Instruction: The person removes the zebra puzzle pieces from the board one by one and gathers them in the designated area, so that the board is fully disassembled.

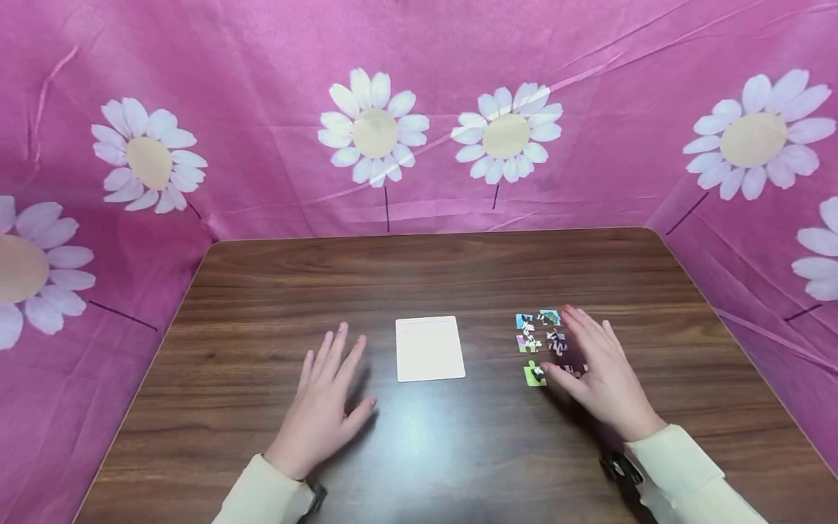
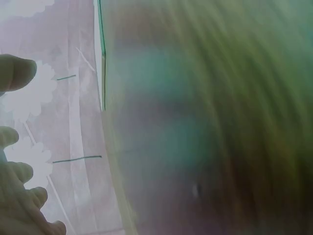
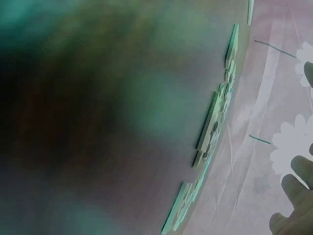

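Observation:
Several small jigsaw puzzle pieces (image 1: 527, 343) lie loose in a cluster on the right half of the table, some hidden under the right hand. My right hand (image 1: 605, 378) is over the cluster's right side with fingers spread; its thumb is close to a green puzzle piece (image 1: 533, 375). Whether it touches any piece I cannot tell. My left hand (image 1: 324, 407) is over the table, fingers spread, holding nothing. Between the hands lies a flat white square board (image 1: 429, 348). In the right wrist view the puzzle pieces (image 3: 208, 125) show edge-on.
The brown wood-grain table (image 1: 294, 276) has a pink cloth (image 1: 262, 87) with white daisies around its back and sides. A dark band (image 1: 618, 466) circles the right wrist, and another dark band (image 1: 316, 501) the left.

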`<state>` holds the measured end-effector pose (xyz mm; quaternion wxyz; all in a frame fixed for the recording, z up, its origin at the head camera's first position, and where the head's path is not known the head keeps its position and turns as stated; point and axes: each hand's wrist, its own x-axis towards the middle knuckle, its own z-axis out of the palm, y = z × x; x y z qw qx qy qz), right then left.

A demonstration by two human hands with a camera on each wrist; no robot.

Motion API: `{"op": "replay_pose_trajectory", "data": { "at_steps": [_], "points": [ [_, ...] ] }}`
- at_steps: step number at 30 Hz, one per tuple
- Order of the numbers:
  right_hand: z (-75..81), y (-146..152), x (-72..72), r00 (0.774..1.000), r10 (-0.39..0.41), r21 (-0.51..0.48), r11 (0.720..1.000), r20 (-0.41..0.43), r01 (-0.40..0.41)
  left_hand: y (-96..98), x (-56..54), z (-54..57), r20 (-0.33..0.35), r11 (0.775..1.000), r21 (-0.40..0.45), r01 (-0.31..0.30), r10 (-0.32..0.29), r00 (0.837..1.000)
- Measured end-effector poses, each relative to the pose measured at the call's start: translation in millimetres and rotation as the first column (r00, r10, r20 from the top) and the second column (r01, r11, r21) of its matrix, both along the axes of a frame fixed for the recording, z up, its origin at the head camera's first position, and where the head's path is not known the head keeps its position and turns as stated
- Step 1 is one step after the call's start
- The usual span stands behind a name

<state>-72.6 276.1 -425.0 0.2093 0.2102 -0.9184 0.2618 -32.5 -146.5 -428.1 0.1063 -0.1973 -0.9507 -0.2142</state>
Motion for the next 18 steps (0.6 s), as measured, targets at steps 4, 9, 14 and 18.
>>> {"op": "replay_pose_trajectory", "data": {
  "at_steps": [4, 9, 14, 18],
  "points": [
    [-0.2, -2.6, -6.1, 1.000, 0.001, -0.001, 1.000, 0.017, -0.001, 5.0, -0.2, 0.0, 0.003, 1.000, 0.015, 0.012, -0.012, 1.000],
    [-1.5, -5.0, -12.3, 0.999, 0.008, -0.003, 1.000, 0.032, -0.008, 9.8, -1.1, 0.8, 0.022, 1.000, 0.025, 0.013, -0.013, 1.000],
    [-4.3, -5.1, -17.6, 0.999, 0.013, 0.005, 1.000, 0.036, -0.013, 15.1, -2.1, -0.4, 0.049, 0.999, 0.050, 0.012, -0.014, 0.999],
    [-7.4, -4.6, -23.8, 0.998, 0.014, 0.029, 0.999, 0.054, -0.015, 19.0, -2.0, -3.1, 0.054, 0.996, 0.089, 0.008, -0.013, 0.998]
  ]
}}
